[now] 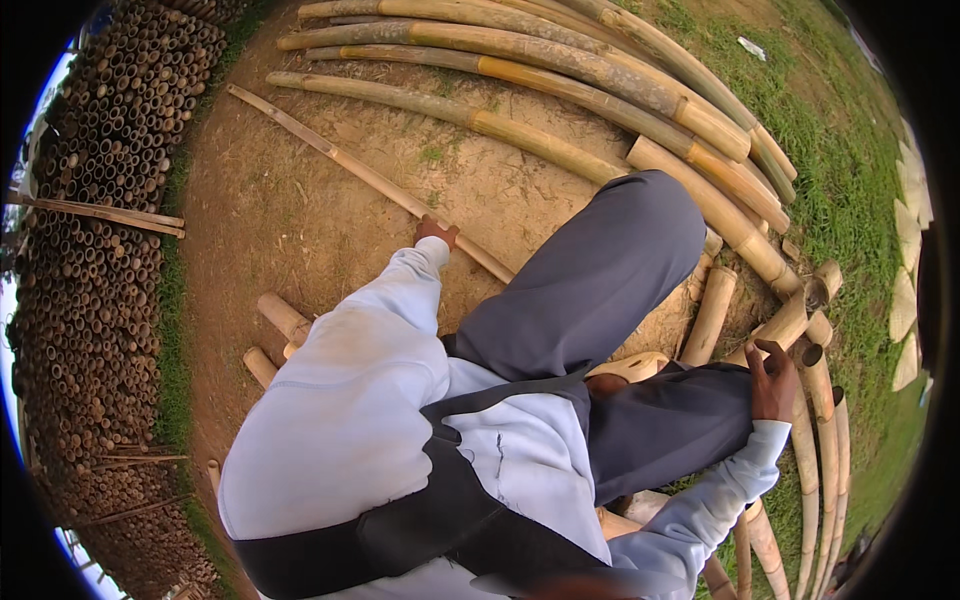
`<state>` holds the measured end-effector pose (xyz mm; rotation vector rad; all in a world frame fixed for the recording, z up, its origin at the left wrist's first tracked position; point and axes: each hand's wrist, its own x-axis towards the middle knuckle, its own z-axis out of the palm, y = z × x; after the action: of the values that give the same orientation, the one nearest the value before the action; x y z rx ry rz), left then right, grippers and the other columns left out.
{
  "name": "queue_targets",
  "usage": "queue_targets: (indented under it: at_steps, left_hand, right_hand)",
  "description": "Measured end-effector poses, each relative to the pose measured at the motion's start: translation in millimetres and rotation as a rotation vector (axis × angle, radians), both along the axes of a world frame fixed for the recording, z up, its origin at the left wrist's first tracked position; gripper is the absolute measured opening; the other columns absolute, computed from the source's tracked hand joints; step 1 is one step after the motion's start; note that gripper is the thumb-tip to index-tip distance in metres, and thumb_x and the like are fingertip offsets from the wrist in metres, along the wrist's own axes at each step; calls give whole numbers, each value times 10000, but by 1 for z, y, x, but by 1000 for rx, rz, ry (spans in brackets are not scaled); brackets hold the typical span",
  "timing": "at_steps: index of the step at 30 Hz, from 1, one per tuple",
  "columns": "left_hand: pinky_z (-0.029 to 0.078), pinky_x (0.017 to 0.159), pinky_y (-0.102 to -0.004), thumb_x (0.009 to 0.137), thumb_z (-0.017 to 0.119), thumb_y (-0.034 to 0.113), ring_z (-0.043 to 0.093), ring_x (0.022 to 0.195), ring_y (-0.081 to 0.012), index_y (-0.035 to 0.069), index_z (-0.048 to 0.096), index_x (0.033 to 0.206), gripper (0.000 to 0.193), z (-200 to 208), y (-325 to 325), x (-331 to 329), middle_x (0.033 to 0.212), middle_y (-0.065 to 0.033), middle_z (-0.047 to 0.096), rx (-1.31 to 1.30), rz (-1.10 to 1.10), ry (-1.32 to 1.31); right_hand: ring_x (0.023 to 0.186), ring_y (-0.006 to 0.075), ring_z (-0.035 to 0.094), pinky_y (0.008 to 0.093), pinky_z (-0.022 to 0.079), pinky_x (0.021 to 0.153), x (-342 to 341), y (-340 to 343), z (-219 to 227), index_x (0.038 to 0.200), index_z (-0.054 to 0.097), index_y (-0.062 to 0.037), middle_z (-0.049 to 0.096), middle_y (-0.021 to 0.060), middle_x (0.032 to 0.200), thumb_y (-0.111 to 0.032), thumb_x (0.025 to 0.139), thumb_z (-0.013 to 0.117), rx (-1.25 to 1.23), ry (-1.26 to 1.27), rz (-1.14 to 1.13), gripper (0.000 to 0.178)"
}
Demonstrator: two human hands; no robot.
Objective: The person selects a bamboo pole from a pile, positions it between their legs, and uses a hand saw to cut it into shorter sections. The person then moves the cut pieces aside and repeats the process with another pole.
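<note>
A long, narrow bamboo strip [358, 168] slants across the bare dirt from the upper left toward my raised knee. My left hand [437, 232] is closed around it partway along, with the arm stretched forward. Beyond my leg, the strip's near end is hidden. At the right, my right hand [772, 382] is beside my other knee, its fingers loosely bent and apart, with nothing visible in them. Just past it lie cut ends of thick bamboo poles [785, 322]; whether the fingertips touch one I cannot tell.
Several long bamboo poles [545, 140] curve across the ground ahead and to the right. Short bamboo pieces [710, 315] lie near my legs, with others [284, 318] at my left. A tall stack of bamboo [105, 270] stands far left, and grass [850, 210] borders the right.
</note>
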<state>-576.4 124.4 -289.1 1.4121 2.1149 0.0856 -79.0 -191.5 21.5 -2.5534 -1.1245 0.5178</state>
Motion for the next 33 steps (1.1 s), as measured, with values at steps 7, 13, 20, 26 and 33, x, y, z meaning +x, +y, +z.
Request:
queue_targets:
  at_steps: [7,13,20,26,33]
  left_hand:
    - [532,966,-494,790,804,517,686,1096,-401,-5,536,1319,790,-126,34,-35,1233,-208,691,-98,860,-201]
    - [543,848,-476,845,754,484,719,964,-348,19,634,1177,584,-152,52,-10,1084,-195,725,-260,853,-382]
    - [536,692,-436,886,717,497,711,868,-336,14,618,1177,573,-125,74,8,986,-206,700,-16,940,-564]
    - [531,558,-402,921,685,508,704,785,-325,9,604,1177,567,-72,76,-19,901,-215,678,400,1173,-742]
    - [489,530,-428,737,739,757,568,611,-292,-42,596,1125,900,-8,2,-52,825,-165,612,414,1457,-703]
  right_hand:
    - [705,224,628,361,480,678,17,-1,-21,1070,735,26,665,161,766,-366,943,715,1,5,-16,412]
    - [828,218,671,343,511,771,28,-6,-28,1061,731,49,709,158,899,-354,965,704,38,116,-64,414]
    - [829,213,699,338,523,785,17,-10,-15,1081,713,69,737,162,903,-329,967,698,51,124,-66,414]
    - [879,171,683,305,520,832,3,-14,0,1116,711,50,728,117,951,-317,976,705,-11,155,-130,392]
    - [834,173,693,314,546,803,2,-5,21,1325,603,17,694,109,885,-329,997,684,28,445,-80,484]
